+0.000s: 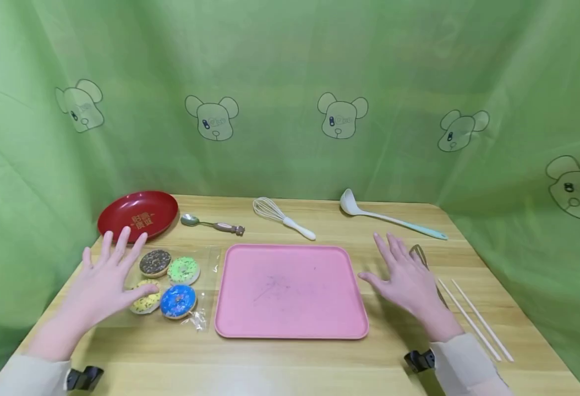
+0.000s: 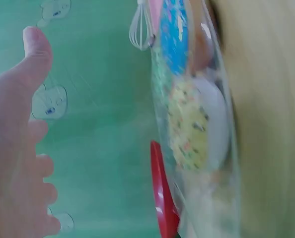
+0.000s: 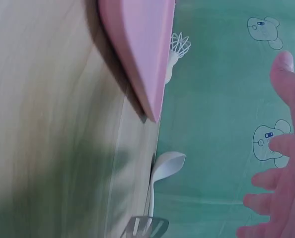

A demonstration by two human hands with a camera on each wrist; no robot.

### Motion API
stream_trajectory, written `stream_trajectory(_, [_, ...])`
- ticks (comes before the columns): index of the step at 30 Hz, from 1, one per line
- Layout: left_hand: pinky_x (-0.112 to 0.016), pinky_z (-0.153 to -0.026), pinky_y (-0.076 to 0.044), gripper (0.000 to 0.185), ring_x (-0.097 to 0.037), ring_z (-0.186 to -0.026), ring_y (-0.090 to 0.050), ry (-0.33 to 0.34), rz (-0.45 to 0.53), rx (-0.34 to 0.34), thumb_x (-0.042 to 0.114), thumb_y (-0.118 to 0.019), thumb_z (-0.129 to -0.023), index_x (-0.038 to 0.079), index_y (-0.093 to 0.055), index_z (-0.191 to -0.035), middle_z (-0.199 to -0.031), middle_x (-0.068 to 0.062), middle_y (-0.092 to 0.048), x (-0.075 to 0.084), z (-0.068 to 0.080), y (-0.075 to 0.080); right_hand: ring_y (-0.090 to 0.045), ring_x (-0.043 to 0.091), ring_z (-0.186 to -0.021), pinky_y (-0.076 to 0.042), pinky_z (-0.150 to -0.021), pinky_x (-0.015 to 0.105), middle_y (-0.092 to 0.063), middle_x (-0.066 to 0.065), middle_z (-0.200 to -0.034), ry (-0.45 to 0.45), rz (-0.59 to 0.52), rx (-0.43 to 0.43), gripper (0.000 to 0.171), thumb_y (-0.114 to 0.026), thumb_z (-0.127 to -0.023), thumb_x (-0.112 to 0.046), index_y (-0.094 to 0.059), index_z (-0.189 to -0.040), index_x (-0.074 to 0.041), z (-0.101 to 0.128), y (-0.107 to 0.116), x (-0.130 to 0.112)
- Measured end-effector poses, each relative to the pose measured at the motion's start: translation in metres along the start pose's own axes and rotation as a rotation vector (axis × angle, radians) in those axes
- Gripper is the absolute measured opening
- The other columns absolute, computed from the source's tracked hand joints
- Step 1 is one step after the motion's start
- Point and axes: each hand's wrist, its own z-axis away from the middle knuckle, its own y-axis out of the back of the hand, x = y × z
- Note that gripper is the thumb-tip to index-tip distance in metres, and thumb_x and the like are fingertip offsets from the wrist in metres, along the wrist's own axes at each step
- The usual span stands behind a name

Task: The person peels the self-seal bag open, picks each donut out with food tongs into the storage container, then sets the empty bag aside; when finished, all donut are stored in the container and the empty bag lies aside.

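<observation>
Doughnuts, four, in clear bag (image 1: 173,286); both hands hovering spread above wooden table (image 1: 290,357).
Left hand (image 1: 103,280) is hanging released, fingers straight, gripping nothing, its thumb just beside the yellow doughnut (image 1: 146,300); right hand (image 1: 406,275) is hanging likewise released beside the pink tray (image 1: 290,289), which is lying bare; the bag is lying flat left of the tray, long axis running toward the red plate (image 1: 138,213), seemingly sealed; nothing appears moved so far, everything seemingly left to do.

Tray (image 1: 290,291) was pink, plate (image 1: 138,213) red with gold characters. My doughnuts: brown (image 1: 154,262), green (image 1: 183,270), yellow (image 1: 146,301), blue (image 1: 178,301), all sprinkled. Curtain (image 1: 290,82) green, bear-printed.
</observation>
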Motion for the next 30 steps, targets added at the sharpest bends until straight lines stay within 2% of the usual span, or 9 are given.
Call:
stream_trajectory(4, [-0.069,-0.097,0.013,0.100,-0.041,-0.135,0.018,0.004,0.072,-0.031,0.053,-0.063,-0.080,0.016,-0.001,-0.149,-0.152,-0.022,0.005,-0.013,0.008,-0.003,-0.030,0.049,-0.127,-0.031,-0.090,0.069,-0.020,0.021,-0.149,-0.030,-0.133,-0.011,0.084,-0.048,-0.086,-0.061,-0.010,-0.150,-0.022,-0.002,0.000,-0.008])
stream_trajectory(6, [-0.068,-0.096,0.014,0.099,-0.040,-0.134,0.020,0.006,0.113,-0.040,0.050,-0.064,-0.081,0.017,0.000,-0.149,-0.152,-0.020,0.008,-0.019,0.012,-0.006,-0.034,0.049,-0.124,-0.035,-0.088,0.067,-0.023,0.018,-0.149,-0.040,-0.201,-0.013,0.081,-0.049,-0.087,-0.059,-0.014,-0.149,-0.021,-0.003,0.001,-0.014])
stream_trajectory(12, [-0.062,-0.097,0.020,0.100,-0.036,-0.133,0.024,0.017,0.221,-0.052,0.042,-0.066,-0.083,0.014,0.003,-0.149,-0.152,-0.017,0.012,-0.035,0.024,-0.015,-0.047,0.046,-0.115,-0.038,-0.092,0.060,-0.037,0.019,-0.142,-0.072,-0.417,0.003,0.072,-0.051,-0.090,-0.053,-0.024,-0.147,-0.019,-0.008,-0.002,-0.036])
stream_trajectory(17, [-0.051,-0.099,0.025,0.104,-0.036,-0.130,0.029,0.071,0.322,-0.103,0.040,-0.065,-0.085,0.008,0.013,-0.146,-0.149,-0.017,0.018,-0.048,0.029,-0.026,-0.047,0.040,-0.118,-0.039,-0.096,0.053,-0.044,0.020,-0.137,-0.075,-0.707,0.003,0.062,-0.055,-0.093,-0.037,-0.031,-0.145,-0.013,-0.016,-0.004,-0.058])
stream_trajectory(20, [-0.054,-0.099,0.024,0.104,-0.036,-0.129,0.031,0.102,0.352,-0.148,0.042,-0.064,-0.085,0.006,0.014,-0.145,-0.147,-0.020,0.021,-0.054,0.031,-0.034,-0.050,0.036,-0.117,-0.041,-0.096,0.047,-0.047,0.021,-0.133,-0.058,-0.851,-0.006,0.059,-0.057,-0.093,-0.030,-0.035,-0.142,-0.006,-0.022,-0.003,-0.074])
stream_trajectory(23, [-0.062,-0.097,0.020,0.105,-0.042,-0.128,0.030,0.124,0.366,-0.185,0.044,-0.064,-0.085,0.004,0.012,-0.145,-0.146,-0.025,0.022,-0.058,0.035,-0.041,-0.052,0.032,-0.115,-0.042,-0.096,0.042,-0.052,0.020,-0.129,-0.070,-0.951,-0.037,0.057,-0.059,-0.092,-0.028,-0.038,-0.139,-0.004,-0.029,-0.006,-0.091])
stream_trajectory(26, [-0.068,-0.094,0.017,0.105,-0.048,-0.126,0.028,0.141,0.384,-0.222,0.044,-0.064,-0.084,0.002,0.009,-0.145,-0.143,-0.030,0.021,-0.062,0.038,-0.048,-0.056,0.029,-0.111,-0.043,-0.095,0.040,-0.056,0.018,-0.124,-0.060,-1.014,-0.059,0.053,-0.060,-0.091,-0.026,-0.043,-0.136,-0.003,-0.034,-0.010,-0.108])
stream_trajectory(30, [-0.072,-0.091,0.015,0.107,-0.054,-0.125,0.024,0.131,0.389,-0.255,0.045,-0.067,-0.081,-0.003,0.004,-0.145,-0.141,-0.037,0.019,-0.065,0.044,-0.057,-0.059,0.026,-0.105,-0.045,-0.093,0.039,-0.061,0.015,-0.116,-0.052,-1.066,-0.098,0.046,-0.059,-0.092,-0.024,-0.048,-0.132,-0.004,-0.037,-0.013,-0.134])
